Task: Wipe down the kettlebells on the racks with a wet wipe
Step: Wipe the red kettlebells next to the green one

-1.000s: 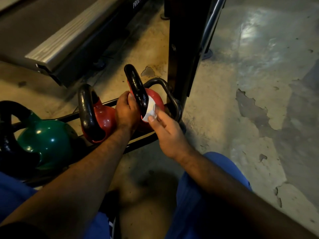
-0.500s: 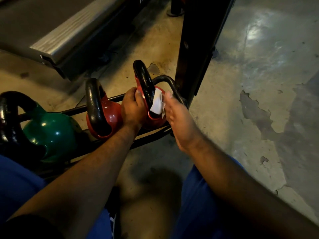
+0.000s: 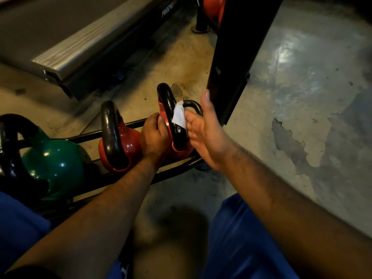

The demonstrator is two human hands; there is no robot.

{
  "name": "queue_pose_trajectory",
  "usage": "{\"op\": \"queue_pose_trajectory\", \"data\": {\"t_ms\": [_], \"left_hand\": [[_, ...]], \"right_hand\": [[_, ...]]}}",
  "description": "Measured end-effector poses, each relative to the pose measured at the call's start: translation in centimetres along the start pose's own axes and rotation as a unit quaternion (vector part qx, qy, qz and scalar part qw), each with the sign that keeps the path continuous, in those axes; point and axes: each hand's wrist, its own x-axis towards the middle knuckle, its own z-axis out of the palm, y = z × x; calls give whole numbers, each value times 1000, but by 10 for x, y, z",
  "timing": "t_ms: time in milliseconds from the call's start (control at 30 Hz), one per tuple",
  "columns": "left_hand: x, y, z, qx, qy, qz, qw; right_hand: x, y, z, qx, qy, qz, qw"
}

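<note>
A shiny green round kettlebell (image 3: 58, 164) sits leftmost on the low black metal rack (image 3: 112, 129) (a red one beside it). My left hand (image 3: 154, 137) grips the end red kettlebell's black handle (image 3: 168, 105). My right hand (image 3: 209, 133), fingers straight, presses the small white wet wipe (image 3: 179, 116) against that handle.

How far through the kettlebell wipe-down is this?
Nothing visibly finished; cleanliness can't be judged here. In hand: the left hand steadies the end red kettlebell while the right hand presses the white wet wipe against its black handle. Apparently left: the second red kettlebell, the green kettlebell, another black handle at the left edge, plus a red kettlebell on the far rack.
</note>
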Motion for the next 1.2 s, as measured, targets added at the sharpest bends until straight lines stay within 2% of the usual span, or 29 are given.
{"op": "queue_pose_trajectory", "data": {"t_ms": [100, 233, 367, 467, 567, 633, 700, 900, 1000, 1200], "left_hand": [[-2, 3, 0, 0, 9, 12, 1000], [1, -4, 2, 11, 12, 18, 1000], [1, -3, 2, 15, 15, 23, 1000], [0, -3, 3, 26, 26, 31, 999], [1, -2, 2, 22, 19, 15, 999], [-1, -2, 2, 22, 24, 13, 999], [-2, 1, 2, 29, 35, 15, 999], [-2, 5, 1, -31, 27, 19, 999], [-2, 7, 0, -28, 22, 18, 999], [-3, 15, -6, -7, -4, 14, 1000]], "right_hand": [[9, -14, -8, 38, -18, 32, 999], [32, -21, 2, 74, -2, 12, 997], [39, -35, 1, 106, -12, 29, 994], [50, -65, 1, 150, 11, -13, 989], [61, -83, 18, 33, 43, -33, 998], [62, -78, 27, -73, 95, -40, 992], [61, -69, 32, -123, 135, -60, 981], [65, -38, 38, -105, 188, -136, 967], [62, -28, 41, -108, 195, -172, 960], [57, -25, 40, -140, 207, -190, 950]]}}
